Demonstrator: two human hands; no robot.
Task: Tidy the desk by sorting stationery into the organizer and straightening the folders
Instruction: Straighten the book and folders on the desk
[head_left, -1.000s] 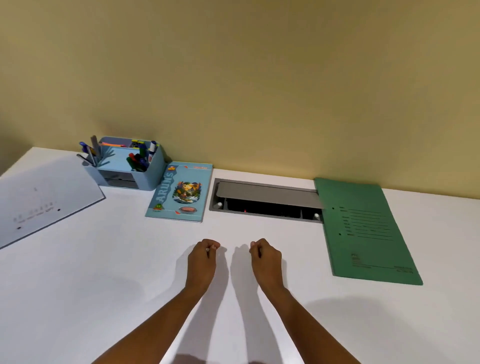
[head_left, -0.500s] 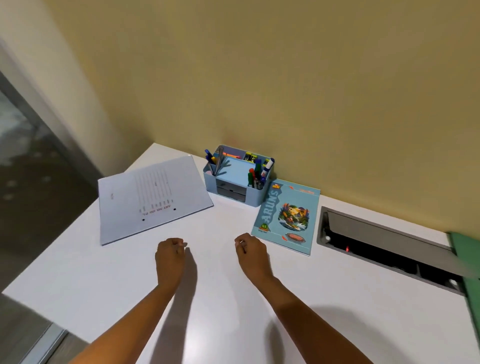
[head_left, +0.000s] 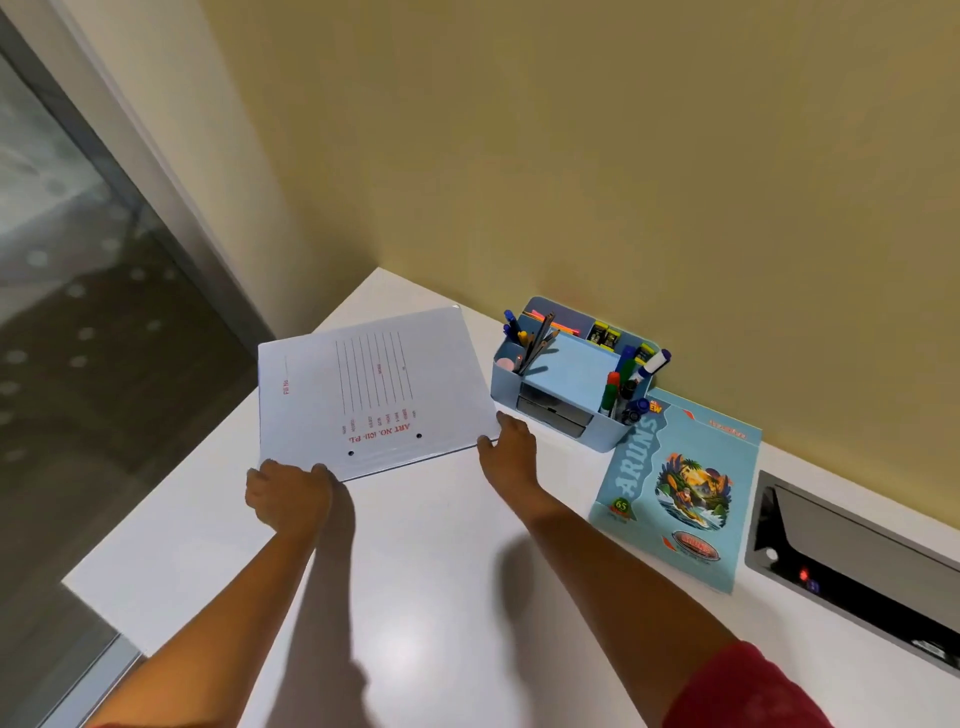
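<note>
The folder (head_left: 374, 389), a white one, lies at the left end of the desk (head_left: 441, 597). It sits skewed to the desk's edges, its far corner toward the wall, and the organizer (head_left: 571, 384) is just beside its right edge. Your left hand (head_left: 288, 496) has its fingers curled over the near left corner. Your right hand (head_left: 511, 452) holds the near right corner, fingers tucked at the edge. Whether the folder is off the surface I cannot tell.

The straightening looks only begun: you have hold of the folder, but it is not yet square. The sorting seems done as far as this view goes. The pens and markers (head_left: 623, 384) stand in the organizer's compartments, and no loose stationery shows on the desk. A blue notebook (head_left: 675, 493) lies just right of the organizer, slightly slanted. What is left, I judge, is to square this folder, along with any other folder outside this view.
</note>
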